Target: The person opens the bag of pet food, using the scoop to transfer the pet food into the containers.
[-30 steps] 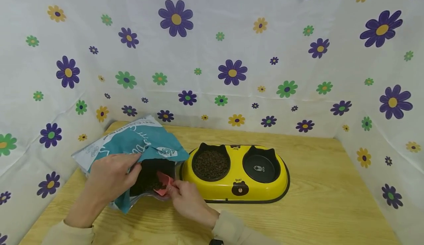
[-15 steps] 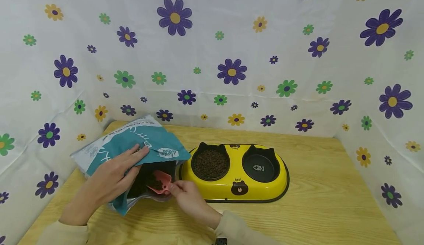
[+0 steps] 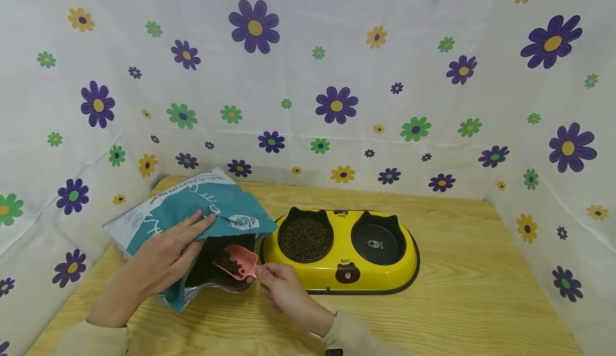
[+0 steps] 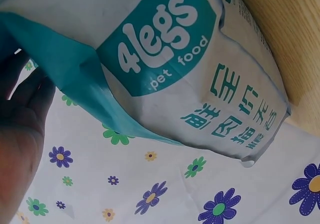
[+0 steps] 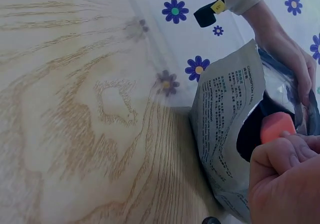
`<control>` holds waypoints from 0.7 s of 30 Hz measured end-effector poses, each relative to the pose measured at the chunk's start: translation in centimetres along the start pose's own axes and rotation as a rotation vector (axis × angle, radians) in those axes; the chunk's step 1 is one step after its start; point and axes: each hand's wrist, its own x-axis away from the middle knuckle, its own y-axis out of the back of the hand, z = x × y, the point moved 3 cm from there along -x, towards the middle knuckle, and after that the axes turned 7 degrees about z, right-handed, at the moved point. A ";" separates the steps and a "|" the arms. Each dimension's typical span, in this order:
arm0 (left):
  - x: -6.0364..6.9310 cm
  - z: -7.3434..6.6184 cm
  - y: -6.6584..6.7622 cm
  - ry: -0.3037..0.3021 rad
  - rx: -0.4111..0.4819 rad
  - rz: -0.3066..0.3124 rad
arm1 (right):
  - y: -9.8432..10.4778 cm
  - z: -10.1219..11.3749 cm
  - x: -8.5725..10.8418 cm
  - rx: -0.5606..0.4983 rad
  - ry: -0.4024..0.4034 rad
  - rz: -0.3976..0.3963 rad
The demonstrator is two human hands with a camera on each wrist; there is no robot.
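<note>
A teal and white pet food bag (image 3: pixel 192 206) lies on its side at the left, its mouth facing right. My left hand (image 3: pixel 156 262) rests with fairly straight fingers on the bag's upper flap beside the mouth. My right hand (image 3: pixel 291 297) pinches the handle of a pink scoop (image 3: pixel 247 260), which holds some brown kibble (image 3: pixel 230 264) at the bag's opening. In the right wrist view the scoop (image 5: pixel 278 127) shows against the dark inside of the bag. The yellow double bowl (image 3: pixel 344 238) stands right of the bag; kibble (image 3: pixel 305 237) fills its left black bowl, and its right bowl (image 3: pixel 380 242) shows a fish print.
The wooden table (image 3: pixel 471 270) extends to the right of and in front of the yellow stand. White cloth (image 3: pixel 289 67) with printed flowers hangs behind and at both sides. The bag's right edge is close against the stand's left end.
The scoop has come from deeper in the bag toward its mouth, with kibble now plainly visible in it. My right hand has shifted slightly right; my left fingers have straightened over the flap.
</note>
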 end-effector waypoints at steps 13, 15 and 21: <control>-0.1 0.2 -0.1 0.003 0.010 0.018 | 1.2 -0.2 1.0 -0.044 0.038 0.204; -0.1 0.2 -0.2 0.001 0.009 0.016 | 1.7 -0.2 1.3 -0.027 0.048 0.212; -0.1 0.1 -0.3 0.009 0.018 0.029 | 3.9 -0.1 2.5 0.042 0.101 0.229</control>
